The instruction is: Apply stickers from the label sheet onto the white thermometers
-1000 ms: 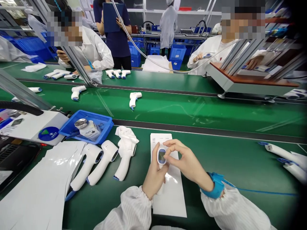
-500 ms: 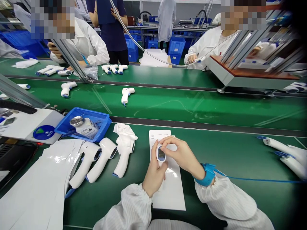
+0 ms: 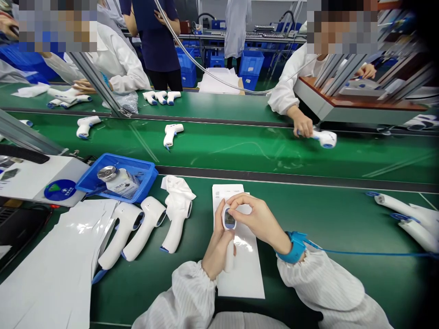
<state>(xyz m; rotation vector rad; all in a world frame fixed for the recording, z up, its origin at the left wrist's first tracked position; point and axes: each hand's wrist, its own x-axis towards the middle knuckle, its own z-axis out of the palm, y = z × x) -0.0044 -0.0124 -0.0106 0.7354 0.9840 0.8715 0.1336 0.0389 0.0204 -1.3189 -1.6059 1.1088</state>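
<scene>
A white infrared thermometer point(image 3: 229, 256) is held over a white paper sheet point(image 3: 245, 274), its small dark screen facing me. My left hand point(image 3: 216, 250) is closed around it, thumb below the screen and fingers along the left side. From the right, my right hand point(image 3: 260, 220) has its thumb and fingertips closed on the thermometer's head at the screen. Whether a thin film is also between those fingertips cannot be seen. Left of my hands lie several more thermometers point(image 3: 144, 230); a crumpled white cloth point(image 3: 179, 188) covers the head of the nearest.
A blue tray point(image 3: 151, 176) with a metal-capped bottle stands at left, above stacked white sheets point(image 3: 58, 265). More thermometers point(image 3: 416, 233) lie at right. A blue cord point(image 3: 370, 253) runs from my wristband. Beyond the green belt point(image 3: 240, 146), a co-worker's hand point(image 3: 302, 122) holds another thermometer.
My hands keep their hold at the screen, and the thermometer's handle now shows below my left hand. The right co-worker has brought a thermometer over the belt. Belt items appear slightly farther left.
</scene>
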